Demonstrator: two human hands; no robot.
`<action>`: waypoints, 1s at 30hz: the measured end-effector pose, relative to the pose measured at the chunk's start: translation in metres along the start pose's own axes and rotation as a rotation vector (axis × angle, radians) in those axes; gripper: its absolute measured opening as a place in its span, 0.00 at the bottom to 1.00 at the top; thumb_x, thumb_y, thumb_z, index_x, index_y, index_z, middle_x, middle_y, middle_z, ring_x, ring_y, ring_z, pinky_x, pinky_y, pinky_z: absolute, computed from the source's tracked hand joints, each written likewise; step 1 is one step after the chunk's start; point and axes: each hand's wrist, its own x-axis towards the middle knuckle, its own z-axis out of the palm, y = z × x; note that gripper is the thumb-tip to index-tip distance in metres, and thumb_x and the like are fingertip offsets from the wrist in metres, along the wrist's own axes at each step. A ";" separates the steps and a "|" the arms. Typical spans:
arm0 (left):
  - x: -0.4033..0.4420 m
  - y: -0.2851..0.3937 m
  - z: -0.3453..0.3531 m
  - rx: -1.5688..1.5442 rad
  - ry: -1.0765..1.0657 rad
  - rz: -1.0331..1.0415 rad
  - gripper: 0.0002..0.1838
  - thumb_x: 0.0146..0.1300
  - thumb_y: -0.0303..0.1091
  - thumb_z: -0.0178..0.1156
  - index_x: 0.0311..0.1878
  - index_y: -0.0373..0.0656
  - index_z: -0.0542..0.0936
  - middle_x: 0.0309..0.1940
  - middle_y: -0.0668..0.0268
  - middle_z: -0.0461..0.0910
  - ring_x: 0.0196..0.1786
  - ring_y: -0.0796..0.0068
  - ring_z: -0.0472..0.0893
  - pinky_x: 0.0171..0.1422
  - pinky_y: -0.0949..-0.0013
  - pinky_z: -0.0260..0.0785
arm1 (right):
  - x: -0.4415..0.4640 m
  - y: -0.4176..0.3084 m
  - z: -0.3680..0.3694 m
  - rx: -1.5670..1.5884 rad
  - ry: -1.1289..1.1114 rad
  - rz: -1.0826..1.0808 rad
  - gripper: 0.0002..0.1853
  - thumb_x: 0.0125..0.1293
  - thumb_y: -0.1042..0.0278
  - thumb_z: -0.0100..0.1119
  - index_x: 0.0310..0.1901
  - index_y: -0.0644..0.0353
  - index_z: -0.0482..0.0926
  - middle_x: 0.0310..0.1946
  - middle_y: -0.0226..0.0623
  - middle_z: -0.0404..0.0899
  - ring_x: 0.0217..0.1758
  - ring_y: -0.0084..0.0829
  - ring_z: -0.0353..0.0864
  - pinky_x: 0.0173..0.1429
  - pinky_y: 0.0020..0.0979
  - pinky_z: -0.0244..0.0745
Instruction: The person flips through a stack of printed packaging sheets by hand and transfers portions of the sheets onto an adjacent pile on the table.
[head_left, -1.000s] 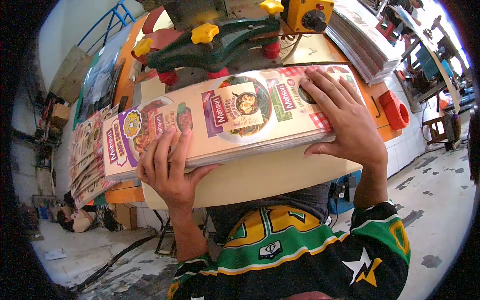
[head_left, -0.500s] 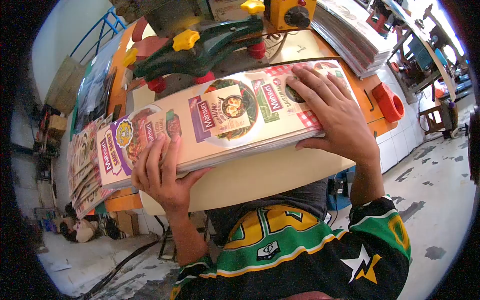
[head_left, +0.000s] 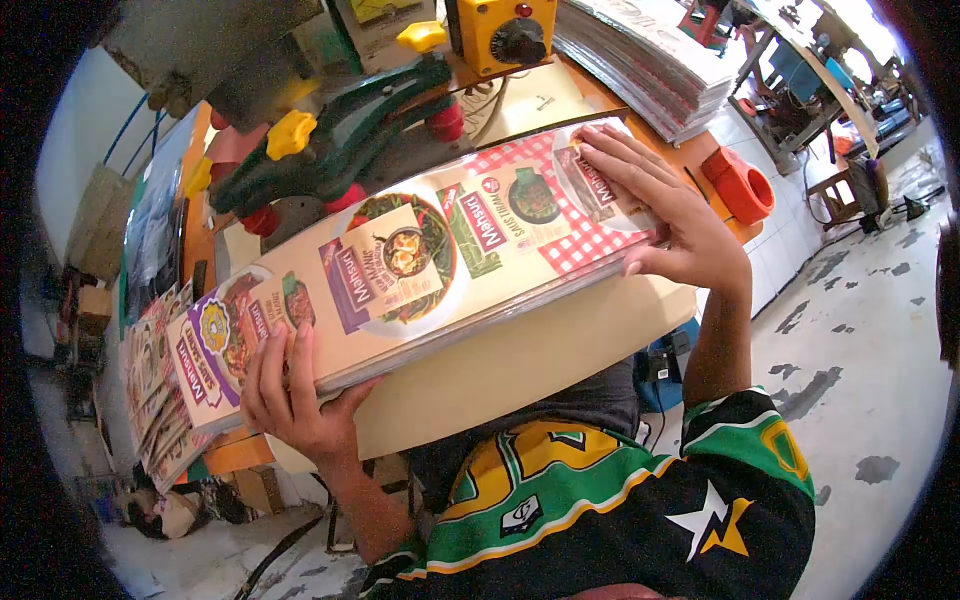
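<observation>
A long stack of printed card sheets (head_left: 410, 325) with "Mahsuri" sauce pictures lies slanted in front of me, over a cream board (head_left: 480, 385). My left hand (head_left: 305, 410) grips its near edge toward the left end, fingers on the top sheet and thumb low along the side. At the right end, my right hand (head_left: 685, 215) has its fingers laid over the top and its thumb at the near corner. The undersides of both grips are hidden.
Behind the stack stands a dark green machine frame (head_left: 340, 130) with yellow knobs, beside a yellow control box (head_left: 508, 35). A tall pile of sheets (head_left: 660, 65) is at back right, near a red tape dispenser (head_left: 738, 185). Loose printed cards (head_left: 155, 380) fan out at left.
My right hand has slid along the stack to its right end, uncovering the green sauce picture. My left hand keeps nearly the same hold. The whole view has shifted and turned slightly.
</observation>
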 end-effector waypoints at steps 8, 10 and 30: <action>0.003 0.001 0.006 0.003 0.102 0.054 0.42 0.57 0.77 0.50 0.57 0.49 0.82 0.58 0.67 0.78 0.62 0.61 0.73 0.68 0.54 0.61 | -0.013 0.018 0.025 0.374 0.239 0.142 0.60 0.54 0.30 0.65 0.75 0.68 0.53 0.77 0.54 0.51 0.81 0.43 0.51 0.81 0.38 0.44; 0.003 0.001 0.007 0.002 0.102 0.057 0.42 0.57 0.77 0.51 0.57 0.49 0.81 0.58 0.67 0.78 0.62 0.61 0.73 0.68 0.54 0.61 | -0.011 0.016 0.032 0.550 0.385 0.138 0.55 0.60 0.48 0.68 0.77 0.67 0.44 0.77 0.57 0.49 0.82 0.43 0.47 0.81 0.40 0.44; -0.014 -0.020 0.000 -0.132 0.026 0.041 0.42 0.56 0.71 0.59 0.62 0.47 0.78 0.63 0.62 0.76 0.67 0.58 0.71 0.72 0.49 0.58 | -0.020 0.013 0.045 0.822 0.533 0.377 0.44 0.61 0.64 0.62 0.75 0.69 0.52 0.71 0.53 0.61 0.73 0.38 0.64 0.75 0.34 0.56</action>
